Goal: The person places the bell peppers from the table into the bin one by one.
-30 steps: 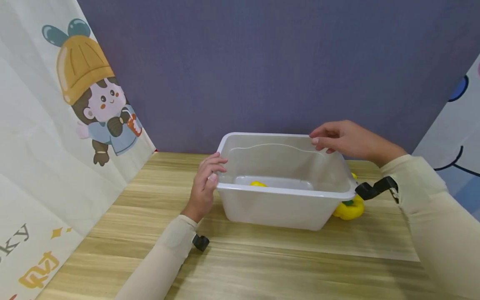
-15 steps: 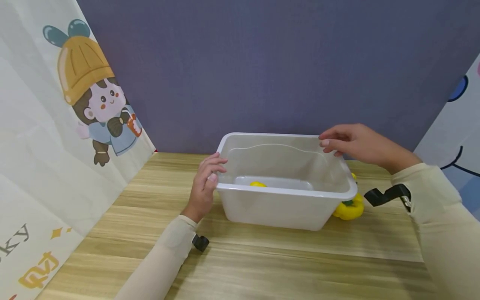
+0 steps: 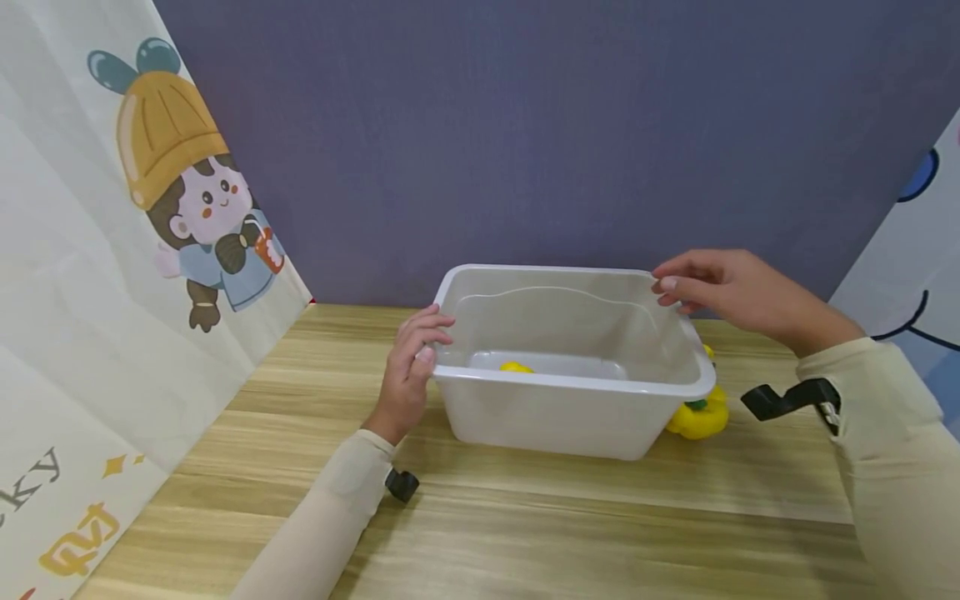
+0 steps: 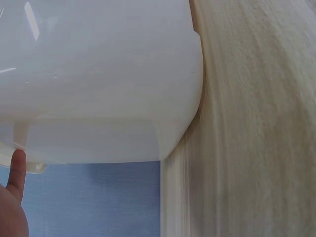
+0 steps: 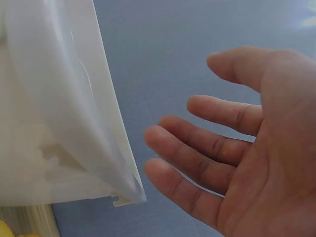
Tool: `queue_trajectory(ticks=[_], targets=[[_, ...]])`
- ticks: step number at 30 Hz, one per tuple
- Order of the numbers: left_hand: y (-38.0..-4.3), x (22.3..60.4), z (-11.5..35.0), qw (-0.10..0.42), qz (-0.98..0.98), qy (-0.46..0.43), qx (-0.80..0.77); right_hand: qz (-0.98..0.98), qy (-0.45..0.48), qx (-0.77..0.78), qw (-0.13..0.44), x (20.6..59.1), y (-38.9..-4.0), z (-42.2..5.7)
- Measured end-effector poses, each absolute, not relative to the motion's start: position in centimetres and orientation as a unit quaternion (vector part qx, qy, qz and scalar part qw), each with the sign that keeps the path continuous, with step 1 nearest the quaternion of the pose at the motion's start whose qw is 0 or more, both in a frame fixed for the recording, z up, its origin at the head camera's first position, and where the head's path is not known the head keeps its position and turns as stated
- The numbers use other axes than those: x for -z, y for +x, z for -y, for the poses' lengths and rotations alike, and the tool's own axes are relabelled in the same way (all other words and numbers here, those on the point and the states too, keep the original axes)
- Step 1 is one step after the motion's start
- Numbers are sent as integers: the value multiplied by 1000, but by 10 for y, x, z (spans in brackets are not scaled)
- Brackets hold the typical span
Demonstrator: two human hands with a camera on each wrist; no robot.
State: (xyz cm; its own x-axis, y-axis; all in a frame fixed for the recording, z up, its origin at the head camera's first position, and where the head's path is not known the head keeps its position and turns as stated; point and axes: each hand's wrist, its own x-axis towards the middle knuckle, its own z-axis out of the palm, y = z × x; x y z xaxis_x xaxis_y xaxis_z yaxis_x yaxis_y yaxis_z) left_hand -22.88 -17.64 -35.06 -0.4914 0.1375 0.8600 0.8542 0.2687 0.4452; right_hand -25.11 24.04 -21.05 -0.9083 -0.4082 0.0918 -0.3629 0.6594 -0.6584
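Note:
A pale grey plastic bin [image 3: 551, 417] stands upright on the table. My left hand [image 3: 405, 379] grips its left rim, fingers bent over the edge; in the left wrist view one finger [image 4: 18, 170] touches the bin's outer side. By the back right corner hovers my right hand [image 3: 738, 292], fingers loosely bent. The right wrist view shows this hand [image 5: 237, 153] holding nothing, its fingertips apart from the bin [image 5: 64, 98]. Something yellow [image 3: 516, 367] lies inside the bin, mostly hidden by the front wall.
A yellow bell pepper [image 3: 701, 417] lies against the bin's right side, partly covered by the rim. Another bit of yellow [image 3: 708, 352] shows behind it. A blue-grey panel [image 3: 525, 133] rises right behind the bin on the wood-grain table [image 3: 525, 533].
My right hand has moved right along the back rim to the far corner. My left hand and the bin have stayed put.

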Motion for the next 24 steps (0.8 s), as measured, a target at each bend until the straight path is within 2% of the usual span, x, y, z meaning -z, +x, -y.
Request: queue_trajectory(ticks=[19,24], targets=[[-230,351,175,365,703,-355,497,-898,-194,393,-30,227,-245,-263],[-230,352,175,365,703,-353,498,-904,-182,386,-31,233,-244,-267]])
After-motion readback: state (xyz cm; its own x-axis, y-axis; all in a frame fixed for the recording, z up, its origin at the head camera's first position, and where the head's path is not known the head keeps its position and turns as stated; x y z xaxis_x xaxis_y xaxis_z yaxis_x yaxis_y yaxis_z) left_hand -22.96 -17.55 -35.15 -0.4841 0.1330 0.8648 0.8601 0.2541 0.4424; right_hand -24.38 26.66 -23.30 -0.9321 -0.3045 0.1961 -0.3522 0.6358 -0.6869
